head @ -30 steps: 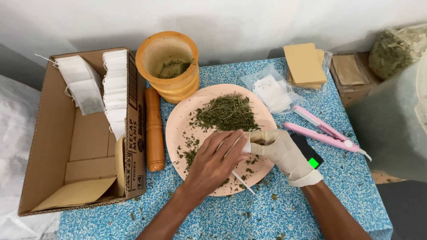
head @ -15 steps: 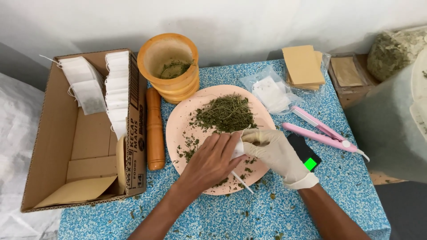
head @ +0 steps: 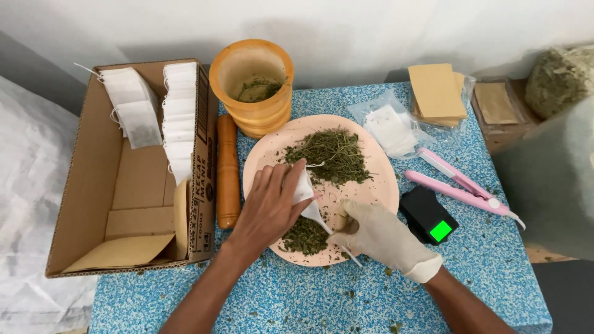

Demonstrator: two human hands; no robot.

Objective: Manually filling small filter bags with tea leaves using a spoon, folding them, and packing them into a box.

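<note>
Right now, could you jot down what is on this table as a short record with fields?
surface: blue speckled table
left hand: bare, holds a small white paper tea bag over the plate
right hand: in a cream glove, pinches a thin white stick at the bag
plate: round pink plate with two heaps of dried green herb
behind plate: orange wooden mortar, wooden pestle beside it
left side: brown cardboard box holding rows of white bags
right side: pink heat sealer, small black scale
</note>
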